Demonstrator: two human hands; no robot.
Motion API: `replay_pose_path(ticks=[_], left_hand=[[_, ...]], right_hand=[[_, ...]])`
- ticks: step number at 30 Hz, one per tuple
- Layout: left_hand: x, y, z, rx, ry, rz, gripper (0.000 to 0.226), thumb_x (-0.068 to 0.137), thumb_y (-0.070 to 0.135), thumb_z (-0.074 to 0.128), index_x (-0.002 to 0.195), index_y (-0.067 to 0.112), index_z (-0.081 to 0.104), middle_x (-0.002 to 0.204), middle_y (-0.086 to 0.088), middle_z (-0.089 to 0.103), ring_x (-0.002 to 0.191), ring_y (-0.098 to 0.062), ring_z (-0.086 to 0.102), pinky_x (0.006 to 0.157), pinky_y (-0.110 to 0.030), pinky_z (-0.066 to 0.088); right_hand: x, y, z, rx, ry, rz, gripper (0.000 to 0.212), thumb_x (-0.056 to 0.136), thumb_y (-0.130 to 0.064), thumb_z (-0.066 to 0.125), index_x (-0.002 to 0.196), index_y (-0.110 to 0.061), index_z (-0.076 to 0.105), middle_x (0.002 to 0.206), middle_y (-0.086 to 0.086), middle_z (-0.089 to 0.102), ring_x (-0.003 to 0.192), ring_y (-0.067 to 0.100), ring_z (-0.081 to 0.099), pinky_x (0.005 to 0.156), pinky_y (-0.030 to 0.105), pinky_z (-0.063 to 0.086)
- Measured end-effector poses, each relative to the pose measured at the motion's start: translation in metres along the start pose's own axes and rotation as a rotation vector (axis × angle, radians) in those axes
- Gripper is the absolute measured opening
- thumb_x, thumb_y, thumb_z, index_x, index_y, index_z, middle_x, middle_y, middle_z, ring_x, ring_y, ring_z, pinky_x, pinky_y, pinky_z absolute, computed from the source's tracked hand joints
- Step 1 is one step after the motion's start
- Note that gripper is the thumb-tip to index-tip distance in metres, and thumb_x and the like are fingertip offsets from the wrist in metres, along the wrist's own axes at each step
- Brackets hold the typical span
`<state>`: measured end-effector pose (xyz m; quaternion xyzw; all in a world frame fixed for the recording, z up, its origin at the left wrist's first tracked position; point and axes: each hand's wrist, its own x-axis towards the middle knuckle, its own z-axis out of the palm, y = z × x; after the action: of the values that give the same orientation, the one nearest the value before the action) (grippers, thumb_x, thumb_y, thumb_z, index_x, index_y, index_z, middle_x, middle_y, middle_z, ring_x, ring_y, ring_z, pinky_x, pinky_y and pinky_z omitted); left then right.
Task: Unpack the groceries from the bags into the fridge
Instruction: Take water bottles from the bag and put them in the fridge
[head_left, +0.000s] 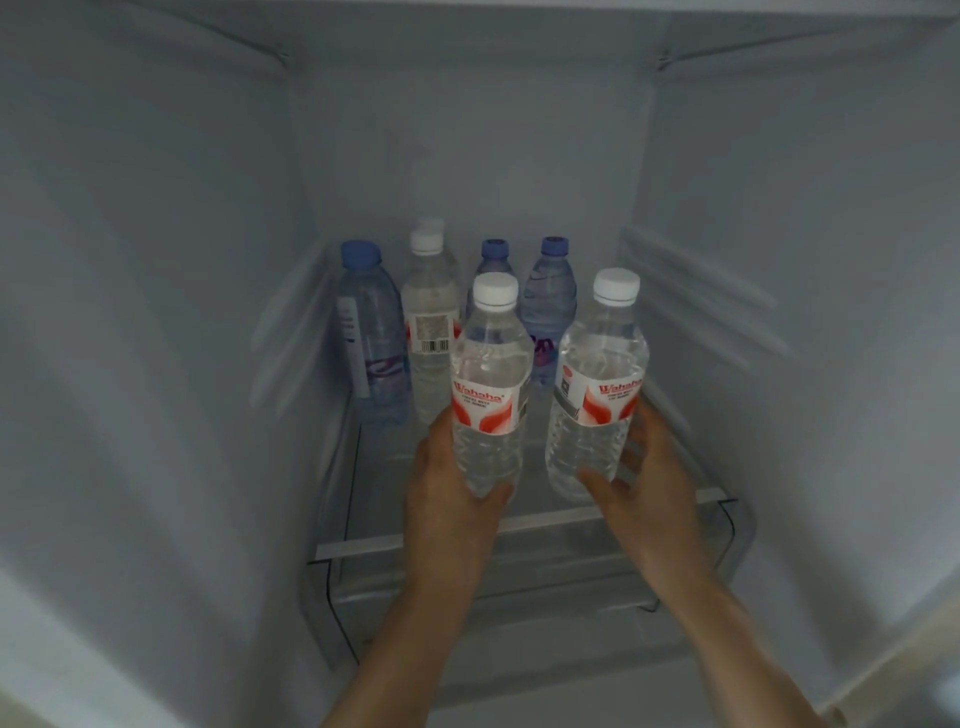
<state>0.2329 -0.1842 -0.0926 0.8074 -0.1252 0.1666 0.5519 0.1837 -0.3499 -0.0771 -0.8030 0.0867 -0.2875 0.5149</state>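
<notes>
Both my arms reach into the open fridge. My left hand (449, 488) grips the lower half of a clear white-capped water bottle with a red and white label (491, 384), held upright above the glass shelf (540, 522). My right hand (641, 478) holds a second bottle of the same kind (597, 384) upright beside it, fingers wrapped round its base. Behind them, several bottles stand on the shelf: a blue-capped one at the left (371, 332), a white-capped one (431, 322), and two blue-capped ones (550, 296) partly hidden at the back.
White fridge walls close in on the left (156, 312) and right (805, 286), with ribbed shelf rails on each side. A clear drawer (519, 582) sits under the shelf. Bare shelf shows in front of the standing bottles.
</notes>
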Motion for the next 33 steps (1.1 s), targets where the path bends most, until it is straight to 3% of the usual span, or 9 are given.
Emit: replay_pose_path(ticks=[3,7,12,16,20,23,28,31,33], left_hand=[[0.017,-0.003,0.021,0.092,0.037,0.043,0.09,0.064,0.013,0.087,0.14,0.024,0.04,0.129,0.0,0.056,0.117,-0.016,0.056,0.097,-0.038,0.051],[0.037,0.002,0.045,0.236,0.035,0.087,0.102,0.071,0.011,0.083,0.15,0.018,0.019,0.138,-0.009,0.04,0.123,-0.025,0.048,0.1,-0.035,0.045],[0.05,0.003,0.068,0.505,0.129,0.179,0.114,0.067,0.018,0.088,0.15,0.009,0.011,0.12,-0.02,0.043,0.094,-0.029,0.058,0.079,-0.037,0.057],[0.062,0.001,0.08,0.611,0.153,0.138,0.117,0.068,0.022,0.087,0.15,0.008,0.004,0.117,-0.021,0.04,0.087,-0.029,0.059,0.074,-0.037,0.058],[0.075,0.004,0.09,0.583,0.186,0.037,0.119,0.066,0.014,0.088,0.15,0.01,0.005,0.117,-0.02,0.041,0.081,-0.029,0.06,0.066,-0.036,0.058],[0.079,0.004,0.093,0.555,0.167,-0.001,0.115,0.071,0.014,0.085,0.149,0.014,0.001,0.124,-0.021,0.04,0.086,-0.032,0.059,0.07,-0.039,0.056],[0.081,0.007,0.097,0.542,0.185,-0.014,0.111,0.071,0.015,0.085,0.149,0.012,0.006,0.125,-0.021,0.041,0.088,-0.033,0.058,0.077,-0.041,0.054],[0.079,0.008,0.096,0.524,0.162,-0.028,0.105,0.075,0.015,0.081,0.152,0.007,0.01,0.126,-0.02,0.04,0.093,-0.033,0.057,0.079,-0.041,0.053],[0.077,0.01,0.097,0.504,0.162,-0.033,0.103,0.077,0.013,0.08,0.152,0.008,0.009,0.128,-0.02,0.038,0.097,-0.034,0.056,0.081,-0.041,0.052]], right_hand=[[0.011,0.003,0.008,-0.027,0.022,-0.012,0.07,0.081,-0.011,0.074,0.138,-0.026,0.037,0.111,-0.023,0.053,0.106,0.004,0.056,0.088,0.025,0.047],[0.035,0.007,0.02,-0.033,0.045,-0.042,0.071,0.079,-0.002,0.072,0.138,-0.018,0.036,0.127,-0.003,0.055,0.116,0.01,0.054,0.098,0.03,0.046],[0.069,0.013,0.031,-0.078,0.027,-0.054,0.075,0.078,0.0,0.072,0.139,-0.014,0.031,0.135,0.006,0.049,0.122,0.018,0.05,0.104,0.039,0.043],[0.087,0.017,0.035,-0.107,-0.001,-0.078,0.073,0.08,-0.001,0.072,0.139,-0.01,0.031,0.135,0.008,0.048,0.122,0.019,0.049,0.101,0.028,0.04],[0.099,0.02,0.039,-0.084,-0.002,-0.088,0.068,0.082,-0.001,0.07,0.138,-0.009,0.033,0.132,0.006,0.049,0.118,0.014,0.049,0.095,0.02,0.037],[0.104,0.022,0.039,-0.072,-0.006,-0.124,0.065,0.083,-0.003,0.069,0.137,-0.008,0.035,0.123,-0.003,0.046,0.112,0.006,0.046,0.091,0.009,0.033],[0.109,0.033,0.042,-0.078,-0.002,-0.153,0.064,0.083,-0.003,0.069,0.137,-0.008,0.035,0.13,0.008,0.049,0.115,0.013,0.049,0.094,0.016,0.035],[0.107,0.036,0.046,-0.084,0.006,-0.154,0.062,0.086,-0.003,0.065,0.138,-0.013,0.034,0.127,0.002,0.046,0.11,0.007,0.046,0.088,-0.001,0.029],[0.107,0.039,0.049,-0.075,0.008,-0.171,0.06,0.087,-0.006,0.063,0.139,-0.014,0.034,0.129,0.001,0.046,0.112,0.009,0.048,0.092,0.001,0.029]])
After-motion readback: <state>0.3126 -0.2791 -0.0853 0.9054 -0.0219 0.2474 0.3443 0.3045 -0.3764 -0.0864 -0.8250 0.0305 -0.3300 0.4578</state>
